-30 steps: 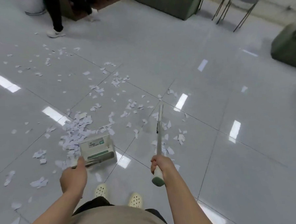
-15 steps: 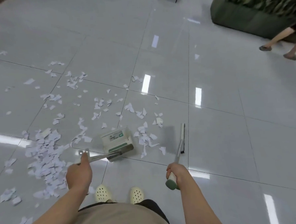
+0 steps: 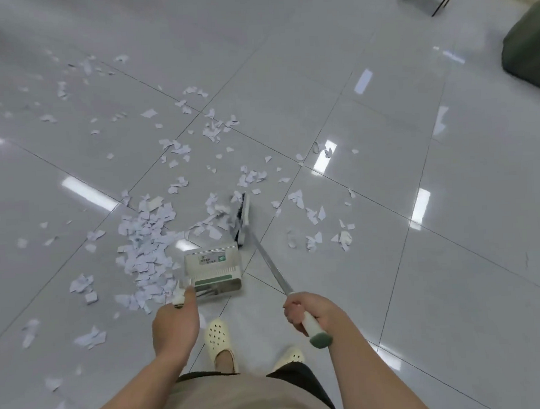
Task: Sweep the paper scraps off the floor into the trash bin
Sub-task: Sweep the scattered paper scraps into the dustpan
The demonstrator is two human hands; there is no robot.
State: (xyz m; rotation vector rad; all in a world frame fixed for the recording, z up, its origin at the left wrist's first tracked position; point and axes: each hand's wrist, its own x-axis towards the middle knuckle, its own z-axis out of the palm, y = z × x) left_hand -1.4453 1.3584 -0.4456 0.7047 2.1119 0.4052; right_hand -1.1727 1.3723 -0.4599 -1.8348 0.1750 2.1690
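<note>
— Most of the paper scraps (image 3: 145,242) lie heaped on the tiled floor (image 3: 387,198) just left of the dustpan (image 3: 214,268), with looser bits trailing off up-left and a few to the right of the broom head (image 3: 241,220). No trash bin in view.

— And the hands?

— Left hand (image 3: 175,326) is curled round the dustpan's handle, thumb laid along it. Right hand (image 3: 305,312) is wrapped tight on the broom handle (image 3: 270,267) near its green end, the bristles down on the floor beside the pan's far corner.

— So how would you work it?

— I'd turn the pan's open edge toward the heap and press it flat to the tile, then draw short, low strokes into it. Fast flicks would likely scatter such light paper. Gather the right-hand strays last
</note>
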